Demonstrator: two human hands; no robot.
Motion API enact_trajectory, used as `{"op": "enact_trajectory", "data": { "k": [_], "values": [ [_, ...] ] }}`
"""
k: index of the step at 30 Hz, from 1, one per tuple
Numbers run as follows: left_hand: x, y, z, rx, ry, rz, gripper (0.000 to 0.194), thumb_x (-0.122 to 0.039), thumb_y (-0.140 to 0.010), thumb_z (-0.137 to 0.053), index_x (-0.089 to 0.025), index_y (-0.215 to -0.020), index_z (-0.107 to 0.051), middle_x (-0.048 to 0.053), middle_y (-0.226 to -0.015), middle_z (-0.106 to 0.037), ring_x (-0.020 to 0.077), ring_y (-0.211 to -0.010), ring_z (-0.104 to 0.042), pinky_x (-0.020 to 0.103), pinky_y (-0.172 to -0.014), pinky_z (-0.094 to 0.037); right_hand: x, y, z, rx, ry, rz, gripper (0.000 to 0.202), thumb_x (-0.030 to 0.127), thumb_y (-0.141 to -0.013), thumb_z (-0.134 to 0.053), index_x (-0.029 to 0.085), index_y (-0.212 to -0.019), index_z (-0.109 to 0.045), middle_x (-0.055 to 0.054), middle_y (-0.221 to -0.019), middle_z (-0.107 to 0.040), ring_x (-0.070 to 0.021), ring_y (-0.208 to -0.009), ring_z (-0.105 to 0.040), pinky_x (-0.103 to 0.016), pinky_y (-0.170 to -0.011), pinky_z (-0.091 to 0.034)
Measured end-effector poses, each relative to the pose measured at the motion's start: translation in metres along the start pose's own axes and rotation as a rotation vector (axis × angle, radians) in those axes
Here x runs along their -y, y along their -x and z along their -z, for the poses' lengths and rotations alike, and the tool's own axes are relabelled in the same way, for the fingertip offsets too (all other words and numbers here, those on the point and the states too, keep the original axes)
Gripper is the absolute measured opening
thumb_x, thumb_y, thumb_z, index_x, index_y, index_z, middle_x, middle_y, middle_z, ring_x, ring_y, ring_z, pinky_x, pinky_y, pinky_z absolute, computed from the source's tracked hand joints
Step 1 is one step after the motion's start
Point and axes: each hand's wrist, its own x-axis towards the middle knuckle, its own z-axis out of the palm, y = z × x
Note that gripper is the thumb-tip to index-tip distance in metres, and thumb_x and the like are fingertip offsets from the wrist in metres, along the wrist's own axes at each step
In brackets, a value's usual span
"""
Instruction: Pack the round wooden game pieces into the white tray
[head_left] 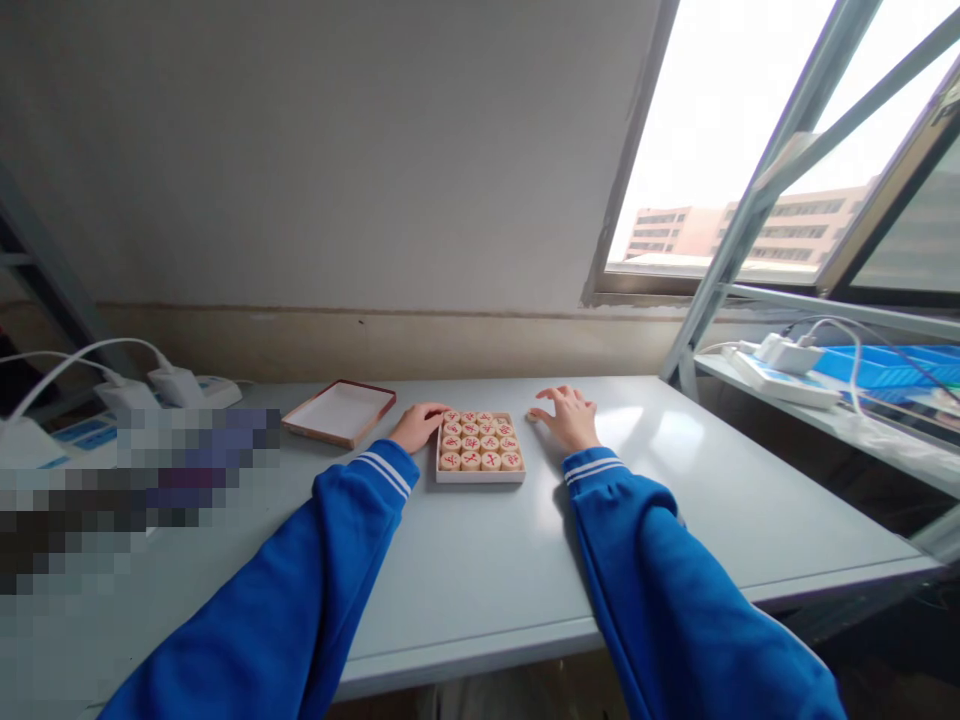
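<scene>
A shallow open box point(480, 478) of round wooden Chinese chess pieces point(470, 443) sits in the middle of the table, its pieces in rows with red characters facing up. At its upper left edge, my left hand point(417, 427) has its fingers and thumb on the side of the box. To the right of the box lies a single loose chess piece point(532, 415), partly covered by my right thumb. My right hand point(571, 418) is over the table there, thumb and fingers apart. A box lid point(341, 412) lies with its white inside up, left of my left hand.
The grey table point(480, 600) ends at a wall behind. On the left are white power strips with plugs point(176, 385) and a blurred patch. A metal frame stands at right, with a shelf holding another power strip point(787, 380) and a blue tray point(877, 368).
</scene>
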Motion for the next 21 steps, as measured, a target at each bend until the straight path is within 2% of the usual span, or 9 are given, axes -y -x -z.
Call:
{"op": "enact_trajectory", "data": {
  "k": [2,6,8,11,16,21],
  "values": [
    [0.0,0.0,0.0,0.006,0.004,0.001,0.026,-0.018,-0.071,-0.046,-0.012,-0.088,-0.065,0.007,-0.099,-0.065,0.0187,-0.096,-0.056,0.029,-0.09,-0.04,0.009,0.003,0.005,-0.033,0.028,0.095,0.022,0.034,-0.074,-0.057,0.027,-0.094,-0.063,-0.007,-0.104,-0.056,-0.0257,-0.101,-0.044,-0.042,-0.081,-0.03],
    [-0.001,0.001,-0.001,0.009,0.001,-0.005,0.026,-0.018,-0.071,-0.047,-0.011,-0.089,-0.065,0.008,-0.1,-0.065,0.0195,-0.098,-0.056,0.031,-0.091,-0.04,0.024,0.007,0.012,0.279,-0.103,0.268,0.019,0.043,-0.075,-0.055,0.034,-0.087,-0.066,-0.003,-0.107,-0.055,-0.0239,-0.103,-0.042,-0.042,-0.084,-0.03],
    [-0.002,0.001,-0.001,0.007,0.002,-0.009,0.027,-0.018,-0.071,-0.047,-0.011,-0.09,-0.065,0.009,-0.1,-0.065,0.0196,-0.098,-0.056,0.031,-0.091,-0.04,0.026,0.009,0.013,0.365,-0.133,0.302,0.018,0.044,-0.072,-0.058,0.033,-0.082,-0.067,-0.002,-0.108,-0.055,-0.0252,-0.104,-0.04,-0.044,-0.085,-0.03],
    [-0.002,0.002,0.0,0.006,0.015,-0.007,0.027,-0.017,-0.072,-0.046,-0.011,-0.09,-0.064,0.008,-0.101,-0.064,0.0187,-0.098,-0.056,0.031,-0.091,-0.04,0.025,0.01,0.011,0.382,-0.194,0.307,0.018,0.044,-0.069,-0.061,0.03,-0.079,-0.067,-0.002,-0.108,-0.056,-0.0255,-0.104,-0.041,-0.045,-0.086,-0.03],
    [-0.005,0.004,0.001,0.011,0.001,-0.024,0.028,-0.016,-0.072,-0.045,-0.01,-0.09,-0.065,0.01,-0.099,-0.065,0.0199,-0.097,-0.056,0.031,-0.09,-0.04,0.024,0.01,0.009,0.404,-0.349,0.283,0.02,0.041,-0.067,-0.063,0.026,-0.08,-0.066,-0.003,-0.102,-0.058,-0.0219,-0.1,-0.047,-0.037,-0.084,-0.036],
    [-0.007,0.005,0.001,0.018,-0.005,-0.02,0.027,-0.016,-0.072,-0.045,-0.01,-0.09,-0.064,0.009,-0.101,-0.064,0.0193,-0.097,-0.056,0.029,-0.09,-0.04,0.027,0.011,0.012,0.404,-0.319,0.241,0.023,0.04,-0.065,-0.065,0.028,-0.085,-0.066,-0.003,-0.107,-0.056,-0.0237,-0.106,-0.041,-0.039,-0.088,-0.033]
  ]
}}
